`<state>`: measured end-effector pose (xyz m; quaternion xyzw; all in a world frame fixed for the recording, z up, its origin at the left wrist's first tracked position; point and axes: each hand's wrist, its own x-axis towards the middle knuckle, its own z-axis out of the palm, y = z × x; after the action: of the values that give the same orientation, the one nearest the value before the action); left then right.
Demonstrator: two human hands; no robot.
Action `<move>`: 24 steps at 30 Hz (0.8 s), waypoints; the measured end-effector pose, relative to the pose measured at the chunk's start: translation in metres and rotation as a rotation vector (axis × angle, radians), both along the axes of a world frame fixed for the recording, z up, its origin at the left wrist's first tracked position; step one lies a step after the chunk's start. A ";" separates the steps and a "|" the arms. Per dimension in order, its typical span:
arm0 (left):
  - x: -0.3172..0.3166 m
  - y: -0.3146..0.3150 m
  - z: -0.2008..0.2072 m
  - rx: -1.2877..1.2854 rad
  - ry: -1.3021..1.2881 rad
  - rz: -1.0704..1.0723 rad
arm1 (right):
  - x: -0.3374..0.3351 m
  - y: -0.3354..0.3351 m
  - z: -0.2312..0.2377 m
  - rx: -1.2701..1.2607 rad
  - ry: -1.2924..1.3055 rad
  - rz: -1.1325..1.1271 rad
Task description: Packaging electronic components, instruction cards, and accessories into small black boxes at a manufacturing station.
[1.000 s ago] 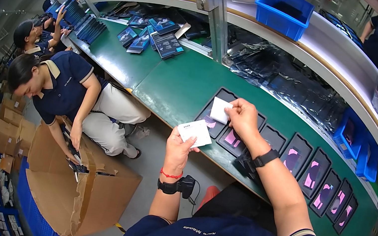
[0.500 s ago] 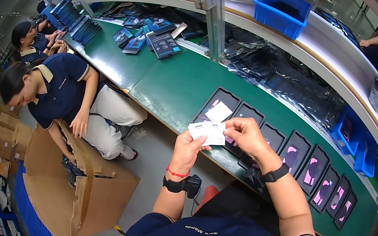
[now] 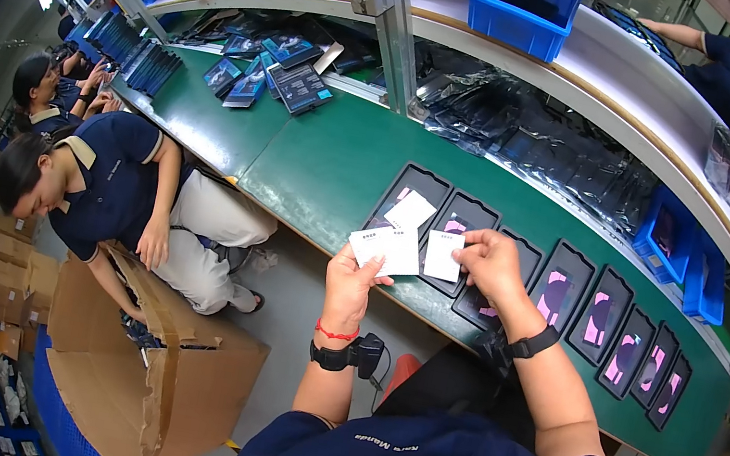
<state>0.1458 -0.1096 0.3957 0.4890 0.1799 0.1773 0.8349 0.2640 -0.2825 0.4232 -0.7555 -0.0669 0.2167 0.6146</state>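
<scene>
My left hand [image 3: 350, 282] pinches several white printed leaflets [image 3: 388, 252] between thumb and fingers, above the near edge of the green bench. A single white leaflet [image 3: 444, 256] hangs from my right hand [image 3: 487, 265], apart from the others. Under and beyond my hands stands a row of black trays [image 3: 560, 287] with pink and dark pieces in them. Another white leaflet [image 3: 411, 209] lies on the leftmost black tray [image 3: 422, 182]. My right hand partly covers the trays in the middle of the row.
Dark boxes [image 3: 297, 87] lie piled farther left on the green bench [image 3: 316, 171]. Blue bins [image 3: 520, 11] stand on the shelf behind, above dark plastic bags [image 3: 538, 132]. At left a co-worker [image 3: 116, 174] reaches into a large cardboard box [image 3: 204, 395].
My right hand has drawn one leaflet away from those in my left hand, toward the right. The left hand has shifted slightly left. The co-worker still reaches into the cardboard box.
</scene>
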 end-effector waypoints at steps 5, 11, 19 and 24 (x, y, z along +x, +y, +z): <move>0.002 -0.009 0.001 -0.011 -0.023 -0.048 | -0.018 -0.004 0.025 -0.249 -0.598 0.101; 0.018 -0.036 0.014 -0.039 -0.021 -0.185 | -0.012 -0.019 0.000 0.219 -0.108 0.134; 0.026 -0.051 0.003 0.092 -0.018 -0.255 | -0.029 -0.062 -0.002 0.198 -0.061 -0.120; 0.032 -0.056 0.010 0.052 -0.028 -0.258 | -0.036 -0.079 -0.007 -0.205 -0.309 -0.128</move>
<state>0.1782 -0.1651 0.4060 0.5272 0.0993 0.0797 0.8401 0.2278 -0.3612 0.4162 -0.8410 -0.0899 0.0643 0.5296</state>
